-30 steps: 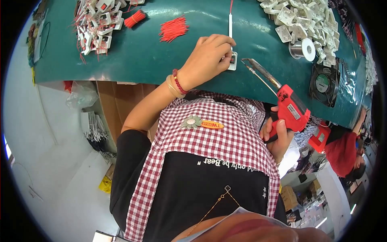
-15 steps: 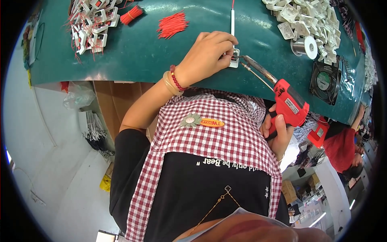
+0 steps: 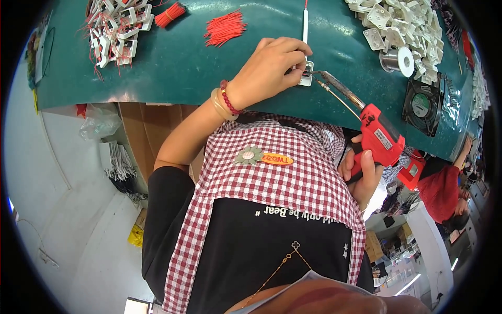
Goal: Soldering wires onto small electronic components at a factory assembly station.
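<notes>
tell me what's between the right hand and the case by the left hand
The red soldering gun, held in the right hand, its tip at the edge of the white case; whether they touch is unclear. The head view shows this.

The soldering gun (image 3: 383,137) is red — the apron (image 3: 251,175) burgundy-white check.

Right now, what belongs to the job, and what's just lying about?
Belongs, apparently:
red and black soldering gun in right hand
small white plastic housing partly under left hand
loose thin red wires

Seemingly just lying about:
crumpled clear plastic bag
crumpled yellow plastic
</notes>
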A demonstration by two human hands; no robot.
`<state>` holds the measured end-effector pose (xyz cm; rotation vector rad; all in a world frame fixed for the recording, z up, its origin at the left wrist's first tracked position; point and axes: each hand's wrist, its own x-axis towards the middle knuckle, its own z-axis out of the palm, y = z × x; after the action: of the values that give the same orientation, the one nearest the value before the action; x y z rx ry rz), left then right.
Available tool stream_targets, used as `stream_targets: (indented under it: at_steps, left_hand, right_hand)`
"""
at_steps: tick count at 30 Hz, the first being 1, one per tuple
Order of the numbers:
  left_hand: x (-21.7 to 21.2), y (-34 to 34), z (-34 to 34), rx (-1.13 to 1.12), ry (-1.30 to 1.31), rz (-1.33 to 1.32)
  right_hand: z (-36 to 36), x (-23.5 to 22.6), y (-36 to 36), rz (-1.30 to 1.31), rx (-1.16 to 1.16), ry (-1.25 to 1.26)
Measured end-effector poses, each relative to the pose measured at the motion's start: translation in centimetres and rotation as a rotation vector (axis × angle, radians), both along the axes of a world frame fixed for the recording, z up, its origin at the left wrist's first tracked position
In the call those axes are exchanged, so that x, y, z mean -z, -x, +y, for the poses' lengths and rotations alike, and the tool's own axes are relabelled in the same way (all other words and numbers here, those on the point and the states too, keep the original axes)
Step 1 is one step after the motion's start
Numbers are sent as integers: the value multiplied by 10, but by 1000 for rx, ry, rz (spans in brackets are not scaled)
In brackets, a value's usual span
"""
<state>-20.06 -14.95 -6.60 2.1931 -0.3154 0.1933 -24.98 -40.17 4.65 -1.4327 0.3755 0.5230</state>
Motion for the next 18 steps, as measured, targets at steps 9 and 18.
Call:
stream_targets:
  at_steps: [9, 18]
  left_hand:
    - [1, -1, 1, 18, -13, -1]
    - [2, -2, 2, 32, -6, 14]
  right_hand:
    - [-3, 2, 2, 1, -31, -15]
    - [-2, 2, 1, 21, -14, -39]
